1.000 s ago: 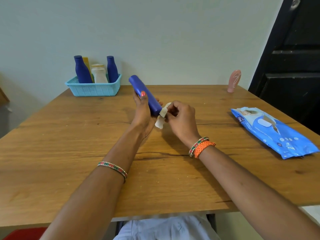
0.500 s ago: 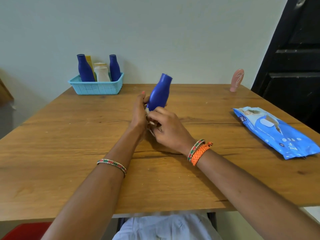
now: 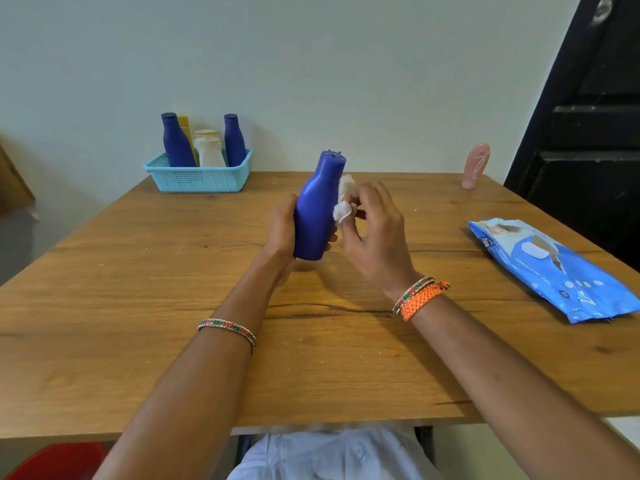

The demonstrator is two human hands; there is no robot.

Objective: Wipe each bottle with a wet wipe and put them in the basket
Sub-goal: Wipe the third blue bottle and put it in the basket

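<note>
My left hand (image 3: pixel 282 233) grips a blue bottle (image 3: pixel 317 209) by its lower body, holding it nearly upright above the middle of the wooden table (image 3: pixel 138 306). My right hand (image 3: pixel 375 233) pinches a crumpled white wet wipe (image 3: pixel 343 202) against the bottle's right side, just below the neck. At the back left stands a light-blue basket (image 3: pixel 199 178) holding two blue bottles (image 3: pixel 175 142), a yellow one and a white one (image 3: pixel 209 148).
A blue pack of wet wipes (image 3: pixel 550 268) lies at the right side of the table. A pink bottle (image 3: pixel 475 166) stands at the far right edge near a black door (image 3: pixel 588 133). A red object (image 3: pixel 55 459) shows below the table's near-left edge.
The bottle went from tilted back-left to upright. My right hand moved with the wipe from the bottle's base up to its upper right side.
</note>
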